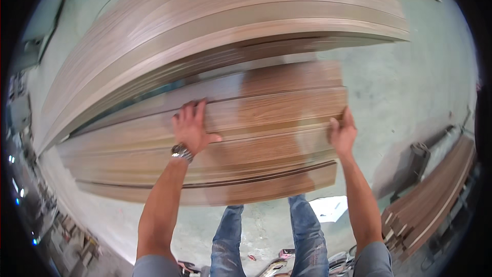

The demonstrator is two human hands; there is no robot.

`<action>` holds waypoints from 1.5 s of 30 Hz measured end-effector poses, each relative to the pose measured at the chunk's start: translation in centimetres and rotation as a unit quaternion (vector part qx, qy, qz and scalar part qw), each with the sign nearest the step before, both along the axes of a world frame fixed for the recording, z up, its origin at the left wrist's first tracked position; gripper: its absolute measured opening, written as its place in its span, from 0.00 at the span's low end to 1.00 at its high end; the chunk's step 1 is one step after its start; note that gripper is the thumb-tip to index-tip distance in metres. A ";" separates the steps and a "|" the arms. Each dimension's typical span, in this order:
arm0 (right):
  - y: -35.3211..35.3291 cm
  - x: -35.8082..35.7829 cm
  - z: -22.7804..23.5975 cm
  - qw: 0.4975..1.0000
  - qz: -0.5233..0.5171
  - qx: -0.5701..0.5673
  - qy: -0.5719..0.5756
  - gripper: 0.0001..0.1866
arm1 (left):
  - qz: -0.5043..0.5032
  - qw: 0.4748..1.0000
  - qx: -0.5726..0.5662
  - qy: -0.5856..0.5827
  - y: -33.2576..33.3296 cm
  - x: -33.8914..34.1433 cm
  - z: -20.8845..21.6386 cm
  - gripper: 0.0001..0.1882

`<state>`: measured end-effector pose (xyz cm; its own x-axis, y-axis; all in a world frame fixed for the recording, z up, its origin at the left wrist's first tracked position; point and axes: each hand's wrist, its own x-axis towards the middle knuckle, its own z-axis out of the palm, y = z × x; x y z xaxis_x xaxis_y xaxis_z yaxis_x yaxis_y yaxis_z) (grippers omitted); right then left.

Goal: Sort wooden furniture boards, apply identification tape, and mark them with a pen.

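Observation:
Several long wood-grain boards [279, 106] lie side by side in front of me, running left to right. My left hand [190, 127], with a metal watch [182, 152] on its wrist, rests on the middle boards, fingers spread and thumb pointing right. At the boards' right end, my right hand [344, 134] grips a board's end, its thumb on top; the fingers' undersides are hidden. Closest to my legs, one narrower board [266, 184] is set off by a dark gap. Motion blurs the boards slightly.
Beyond the boards rises a large stack of wood-grain panels [230, 15]. More brown planks [430, 195] are piled at the right. A white sheet [328, 209] lies on the grey floor [405, 82] by my right leg. Scrap pieces [72, 243] crowd the lower left.

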<state>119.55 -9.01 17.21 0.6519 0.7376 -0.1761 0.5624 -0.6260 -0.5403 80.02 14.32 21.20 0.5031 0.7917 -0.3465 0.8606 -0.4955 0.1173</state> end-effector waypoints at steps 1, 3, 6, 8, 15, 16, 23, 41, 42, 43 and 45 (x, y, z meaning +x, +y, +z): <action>-0.7 0.9 -0.4 0.998 0.017 0.048 0.029 0.34 | -0.001 1.000 -0.010 -0.023 0.0 0.7 -0.5 0.68; -2.0 2.1 -1.7 0.994 -0.005 0.097 0.043 0.33 | 0.004 0.998 -0.023 -0.055 -0.2 1.7 -0.7 0.67; -1.6 1.6 -2.3 0.994 -0.023 0.096 0.052 0.33 | 0.023 0.995 -0.010 -0.097 -0.3 0.8 -0.9 0.66; -1.5 1.3 -1.6 0.997 -0.041 0.041 0.052 0.34 | 0.047 0.994 -0.018 -0.101 -1.0 0.1 -0.8 0.62; -6.2 -0.7 -0.7 0.981 -0.160 -0.113 -0.016 0.36 | 0.234 0.952 0.097 -0.172 -14.8 -7.6 -2.5 0.40; -7.7 -0.7 -0.6 0.981 -0.155 -0.111 -0.017 0.36 | 0.280 0.937 0.105 -0.182 -17.6 -9.1 -2.6 0.38; -11.9 -0.6 -1.2 0.993 -0.106 -0.054 0.017 0.28 | 0.687 0.528 -0.141 -0.479 -24.7 -11.9 -2.5 0.40; -3.1 7.3 -2.3 0.976 -0.159 -0.078 0.130 0.29 | 0.656 0.432 -0.242 -0.570 -13.4 -10.7 -4.3 0.47; -3.0 8.1 -2.7 0.976 -0.148 -0.075 0.139 0.29 | 0.654 0.449 -0.256 -0.553 -13.2 -11.0 -4.6 0.45; -2.9 8.4 -3.0 0.977 -0.137 -0.074 0.149 0.29 | 0.642 0.449 -0.252 -0.569 -13.3 -11.6 -4.8 0.43; -2.7 5.6 -3.3 0.973 -0.109 -0.057 0.197 0.29 | 0.633 0.469 -0.220 -0.576 -13.2 -12.9 -4.9 0.38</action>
<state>125.16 -11.76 13.88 0.6561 0.5513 -0.5154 0.1738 -0.7750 -0.6076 67.10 1.15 16.27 -0.2180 0.6880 -0.6922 -0.3268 0.6168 0.7160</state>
